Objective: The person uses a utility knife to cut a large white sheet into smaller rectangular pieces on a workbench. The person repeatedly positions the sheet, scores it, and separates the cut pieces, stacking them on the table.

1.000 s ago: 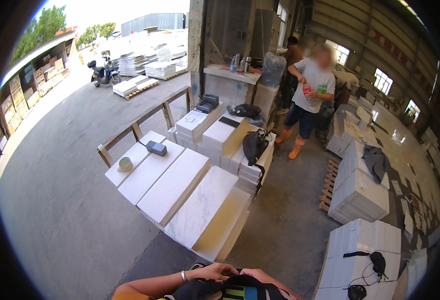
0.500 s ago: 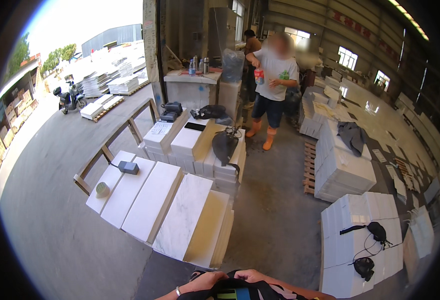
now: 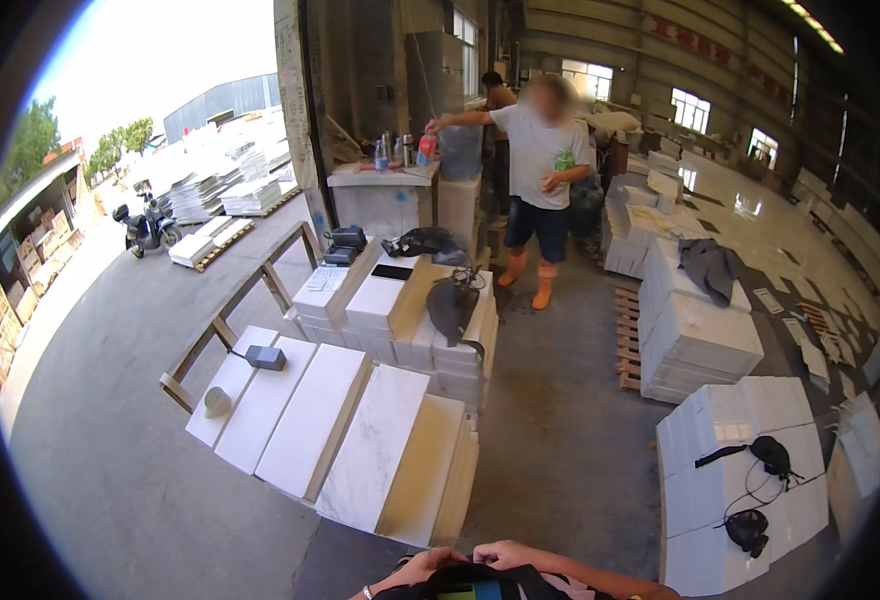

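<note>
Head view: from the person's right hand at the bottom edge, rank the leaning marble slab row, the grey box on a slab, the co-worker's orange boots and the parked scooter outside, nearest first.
From the right hand:
1. Leaning marble slab row, just ahead, slightly left.
2. Grey box, ahead-left on a slab.
3. Orange boots, straight ahead on the floor.
4. Parked scooter, far left, outdoors.

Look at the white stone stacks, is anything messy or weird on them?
A little. A dark cloth lies crumpled on one stack of slabs, and black cords trail loosely over another slab. Nothing looks broken or spilled.
</note>
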{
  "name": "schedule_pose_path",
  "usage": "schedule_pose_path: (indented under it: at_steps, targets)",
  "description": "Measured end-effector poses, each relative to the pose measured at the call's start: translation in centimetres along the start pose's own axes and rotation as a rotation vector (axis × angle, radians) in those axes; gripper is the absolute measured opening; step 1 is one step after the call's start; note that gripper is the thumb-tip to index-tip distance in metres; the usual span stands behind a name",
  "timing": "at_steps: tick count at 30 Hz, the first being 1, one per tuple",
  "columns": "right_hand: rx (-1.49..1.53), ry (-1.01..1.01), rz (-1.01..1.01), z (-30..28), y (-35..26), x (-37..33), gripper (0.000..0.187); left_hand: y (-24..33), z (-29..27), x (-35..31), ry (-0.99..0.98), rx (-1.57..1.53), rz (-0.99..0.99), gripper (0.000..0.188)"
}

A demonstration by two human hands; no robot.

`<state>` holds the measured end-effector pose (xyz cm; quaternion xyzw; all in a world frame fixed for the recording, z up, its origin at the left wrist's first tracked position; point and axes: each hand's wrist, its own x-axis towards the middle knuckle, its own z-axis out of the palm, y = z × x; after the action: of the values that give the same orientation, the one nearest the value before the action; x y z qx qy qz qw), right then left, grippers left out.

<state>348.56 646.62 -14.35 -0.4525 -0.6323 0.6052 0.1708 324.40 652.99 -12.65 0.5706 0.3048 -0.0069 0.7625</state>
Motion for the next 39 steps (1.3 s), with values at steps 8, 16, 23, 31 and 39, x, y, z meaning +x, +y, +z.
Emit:
schedule_pose_path:
  at_steps: [8, 16, 23, 31, 39]
  targets:
    - [0.039, -0.067, 0.029, -0.6, -0.5, 0.4, 0.026, 2.3, 1.3, -1.3, 0.007, -0.099, -0.01, 0.039]
    - [0.229, -0.086, 0.051, 0.0, -1.2, 0.3, 0.023, -4.4, 0.3, 0.3, 0.081, -0.026, -0.025, 0.036]
    - [0.619, -0.114, 0.129, -0.7, -1.7, -2.0, 0.021, 0.5, 1.8, -1.8, 0.298, -0.139, -0.107, 0.039]
    - [0.743, 0.196, 0.208, -0.6, -4.9, -4.0, 0.023, 2.2, 0.2, -5.2, 0.479, -0.422, 0.246, 0.031]
    - [0.996, 0.465, 0.176, -0.6, -1.3, -11.1, 0.017, 3.2, -1.8, -13.1, 0.618, -0.745, 0.692, 0.055]
